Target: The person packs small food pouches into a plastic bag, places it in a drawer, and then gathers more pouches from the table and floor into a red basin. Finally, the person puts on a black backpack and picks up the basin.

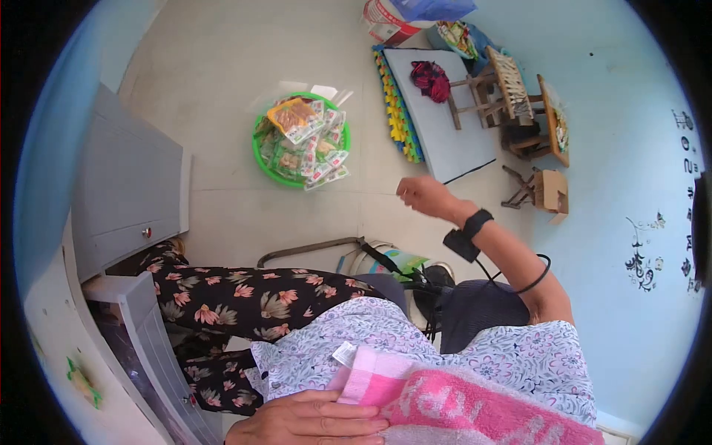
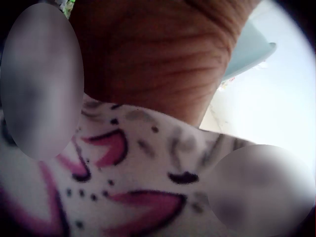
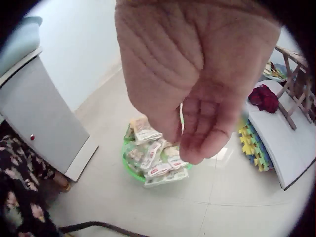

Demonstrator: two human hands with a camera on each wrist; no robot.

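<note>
My left hand [image 1: 315,419] lies with straight fingers on a pink and white towel [image 1: 475,404] over my lap. In the left wrist view the palm side of the left hand [image 2: 158,54] lies close against floral shirt fabric [image 2: 143,168]. Out in front, my right hand [image 1: 430,199] hangs in the air with loosely curled fingers and nothing in them. Beyond it on the floor is a green basket [image 1: 259,159] piled with clear packets of food [image 1: 308,144]. The right wrist view shows the right hand [image 3: 197,84] overlapping those packets [image 3: 153,155].
A grey cabinet [image 1: 130,170] stands left, with a pulled-out drawer [image 1: 159,356] below it. At right, a grey mat [image 1: 452,126] carries a dark red cloth [image 1: 430,81], beside wooden stools [image 1: 512,85]. A metal-framed seat [image 1: 311,248] stands near my legs, and a cable [image 1: 545,271] hangs from my right wrist.
</note>
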